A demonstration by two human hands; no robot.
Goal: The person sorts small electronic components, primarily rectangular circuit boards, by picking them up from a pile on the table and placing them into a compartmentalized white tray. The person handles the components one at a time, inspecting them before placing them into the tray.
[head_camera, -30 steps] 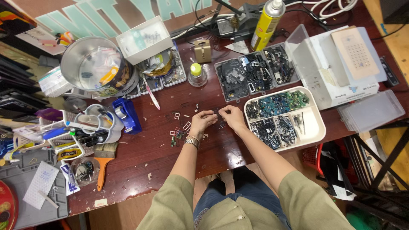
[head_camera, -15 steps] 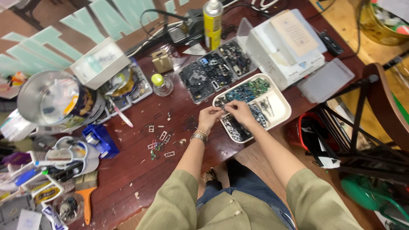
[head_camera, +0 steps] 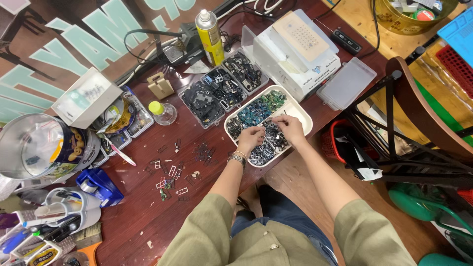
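A white tray (head_camera: 303, 112) holds small blue-green circuit boards and dark metal parts. My left hand (head_camera: 250, 138), with a watch at the wrist, hovers over the tray's near half, fingers pinched among the dark parts. My right hand (head_camera: 290, 129) is beside it over the tray's middle, fingertips pinched on a small part. What each fingertip grips is too small to tell. Small metal frames (head_camera: 170, 173) lie scattered on the dark red table (head_camera: 148, 216) to the left of the tray.
A black tray of dark parts (head_camera: 217, 93) sits behind the white one. A yellow spray can (head_camera: 209, 30), a white box (head_camera: 295, 51), a clear lid (head_camera: 346, 83), a small bottle (head_camera: 160, 112), a metal tin (head_camera: 34, 145) and tools crowd the table. A chair (head_camera: 419, 113) stands right.
Both hands moved right, from the loose metal frames on the table to the white tray. The view shifted right with them.
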